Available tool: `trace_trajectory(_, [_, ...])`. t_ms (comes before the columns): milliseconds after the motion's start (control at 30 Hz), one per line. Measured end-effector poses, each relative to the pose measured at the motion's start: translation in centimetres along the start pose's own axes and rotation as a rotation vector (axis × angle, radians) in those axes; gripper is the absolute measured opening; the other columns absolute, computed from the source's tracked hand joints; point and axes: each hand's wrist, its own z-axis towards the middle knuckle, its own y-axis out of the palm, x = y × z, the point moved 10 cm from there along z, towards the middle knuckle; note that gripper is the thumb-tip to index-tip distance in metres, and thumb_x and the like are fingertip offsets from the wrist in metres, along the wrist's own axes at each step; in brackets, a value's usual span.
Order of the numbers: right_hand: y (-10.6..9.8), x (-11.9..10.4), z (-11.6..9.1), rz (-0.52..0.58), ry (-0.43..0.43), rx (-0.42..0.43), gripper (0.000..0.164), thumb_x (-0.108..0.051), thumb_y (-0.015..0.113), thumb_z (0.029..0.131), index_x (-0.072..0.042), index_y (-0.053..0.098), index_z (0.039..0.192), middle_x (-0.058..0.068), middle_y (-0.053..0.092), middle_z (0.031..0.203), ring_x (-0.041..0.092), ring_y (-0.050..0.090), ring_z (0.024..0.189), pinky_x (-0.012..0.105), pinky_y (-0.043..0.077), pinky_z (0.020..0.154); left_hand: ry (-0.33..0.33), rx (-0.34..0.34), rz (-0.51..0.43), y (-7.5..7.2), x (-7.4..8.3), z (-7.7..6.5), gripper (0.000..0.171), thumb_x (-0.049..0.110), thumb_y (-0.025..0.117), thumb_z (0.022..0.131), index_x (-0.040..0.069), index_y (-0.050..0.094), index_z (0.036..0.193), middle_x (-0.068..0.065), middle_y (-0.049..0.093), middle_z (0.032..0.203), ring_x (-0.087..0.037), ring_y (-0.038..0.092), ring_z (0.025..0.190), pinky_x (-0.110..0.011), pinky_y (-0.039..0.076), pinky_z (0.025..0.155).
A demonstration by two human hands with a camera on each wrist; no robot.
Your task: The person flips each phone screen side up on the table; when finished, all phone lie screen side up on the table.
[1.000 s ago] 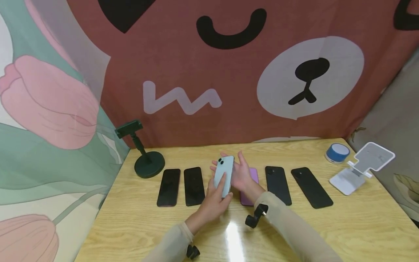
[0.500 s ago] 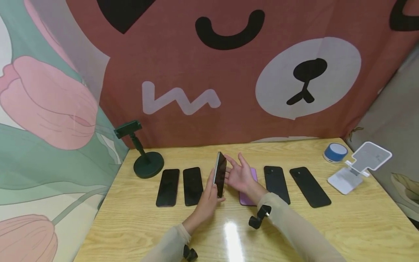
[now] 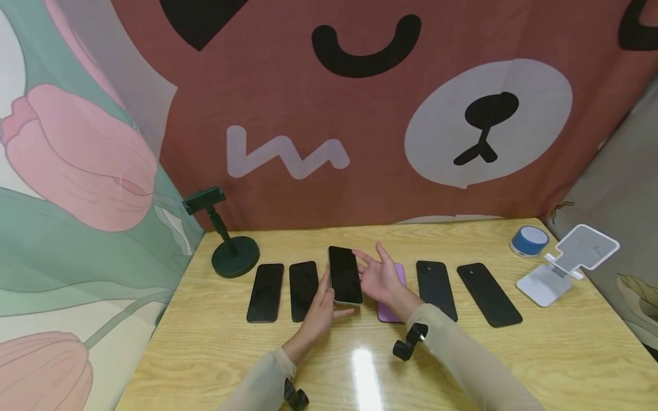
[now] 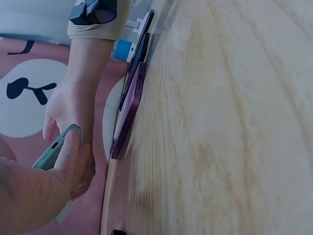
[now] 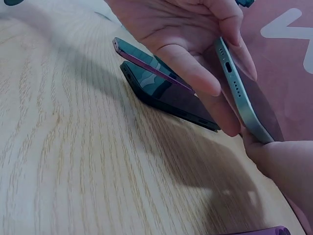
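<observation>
A smartphone with a black screen and a pale green frame is held above the table, screen up and tilted. My left hand grips it at its lower left side, the thumb along the edge. The left wrist view shows the phone's charging-port end beside the left thumb. My right hand is spread at the phone's right side, thumb up, with fingertips right at its edge. In the right wrist view the phone's green edge lies between both hands. A purple phone is partly hidden under the right hand.
Two dark phones lie screen up on the wooden table, left of the hands. Two black phones lie back up to the right. A green stand, blue speaker and white stand stand farther out.
The left hand has turned the phone over, from its pale back through edge-on to its screen facing up. The right hand has come out from behind it to its right side.
</observation>
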Motion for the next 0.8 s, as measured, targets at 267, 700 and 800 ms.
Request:
trace_trajectory(267, [0.1,-0.6,0.0,-0.017,-0.017,-0.012,0.080,-0.067,0.017,0.093,-0.020,-0.008,0.152,0.021,0.001,0.154,0.031,0.011,0.140,0.043,0.018,0.110,-0.065,0.008,-0.197,-0.2,-1.1,0.1,0.056,0.009,0.017,0.102,0.014,-0.006,0.152,-0.023,-0.002,0.155,-0.046,0.043,0.122,-0.046,0.052,0.083])
trace_trajectory(700, [-0.2,-0.8,-0.2,-0.129,0.035,-0.014,0.080,-0.069,0.017,0.092,-0.023,-0.009,0.152,0.020,0.004,0.155,0.030,0.016,0.137,0.044,0.026,0.104,-0.104,0.012,-0.325,-0.3,-1.7,0.0,0.055,0.009,0.021,0.100,0.010,0.003,0.152,-0.030,0.033,0.143,-0.038,0.049,0.121,-0.046,0.051,0.085])
trace_trajectory(800, [-0.2,-0.8,-0.2,-0.155,0.046,-0.022,0.079,-0.069,0.013,0.092,-0.023,-0.010,0.152,0.020,0.003,0.155,0.030,0.016,0.137,0.042,0.027,0.103,-0.108,0.016,-0.327,-0.4,-1.8,-0.1,0.055,0.012,0.021,0.101,0.008,0.003,0.152,-0.031,0.032,0.144,-0.038,0.046,0.123,-0.046,0.051,0.084])
